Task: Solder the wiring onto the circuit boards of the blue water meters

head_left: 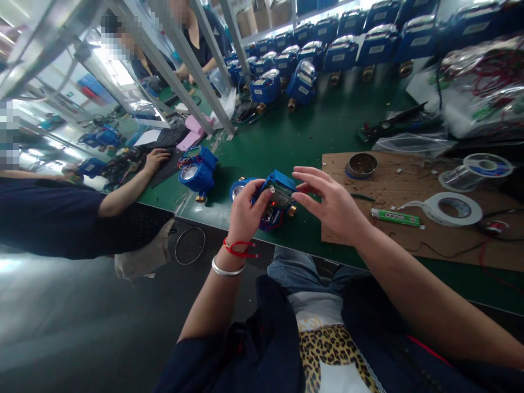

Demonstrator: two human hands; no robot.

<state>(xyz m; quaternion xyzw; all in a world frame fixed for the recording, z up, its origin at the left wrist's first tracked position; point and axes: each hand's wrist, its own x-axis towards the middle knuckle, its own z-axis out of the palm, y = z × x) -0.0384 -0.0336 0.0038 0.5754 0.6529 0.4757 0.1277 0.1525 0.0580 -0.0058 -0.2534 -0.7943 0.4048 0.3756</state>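
My left hand (pixel 245 210) is closed around a blue water meter (pixel 278 194) with a small display module on top and red wires hanging under it, holding it just above the green table (pixel 286 136). A brass fitting shows at the meter's right side. My right hand (pixel 331 204) hovers at the meter's right with fingers stretched out and apart, fingertips close to the display. A round blue cover (pixel 239 186) lies behind my left hand.
Another blue meter (pixel 198 172) stands to the left. Rows of blue meters (pixel 339 52) line the far side. A brown board (pixel 409 218) at right carries a tin (pixel 361 165), tape roll (pixel 452 208), solder spool (pixel 475 170) and green tube (pixel 395 217). A co-worker's arm (pixel 131 185) reaches in from the left.
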